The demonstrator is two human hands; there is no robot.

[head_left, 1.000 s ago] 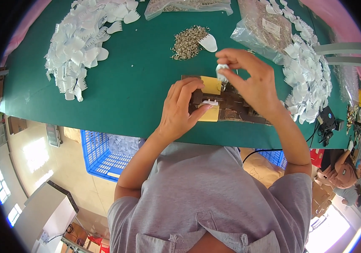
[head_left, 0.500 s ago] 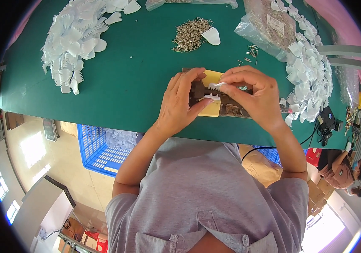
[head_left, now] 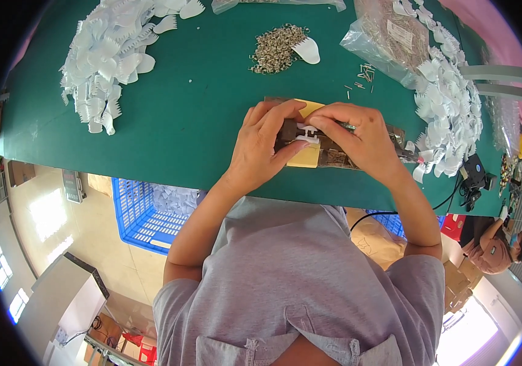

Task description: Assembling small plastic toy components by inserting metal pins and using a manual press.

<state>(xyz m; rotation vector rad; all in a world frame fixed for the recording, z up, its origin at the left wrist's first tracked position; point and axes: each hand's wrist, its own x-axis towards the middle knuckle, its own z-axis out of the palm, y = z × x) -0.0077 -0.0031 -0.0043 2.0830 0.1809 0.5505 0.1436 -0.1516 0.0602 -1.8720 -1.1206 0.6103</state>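
Observation:
Both hands meet over a dark metal fixture (head_left: 337,157) with a yellow plate (head_left: 302,160) across it. White toothed plastic clip halves (head_left: 308,139) lie at its middle, between my fingertips; the upper one is partly covered by fingers. My left hand (head_left: 259,139) is closed round the left side, its thumb on the lower clip half and its index finger at the upper one. My right hand (head_left: 361,135) pinches the upper clip half from the right, thumb and index finger together. Any spring or pin between the halves is too small to make out.
A pile of small metal springs (head_left: 273,50) lies ahead, a loose white clip half (head_left: 307,50) beside it. Metal pins (head_left: 365,73) and a plastic bag (head_left: 389,36) are farther right. White clip halves are heaped left (head_left: 105,58) and right (head_left: 447,110). A blue crate (head_left: 142,213) stands below.
My right hand has brought the upper clip half left and down, against the lower one. My left index finger has come nearer to it.

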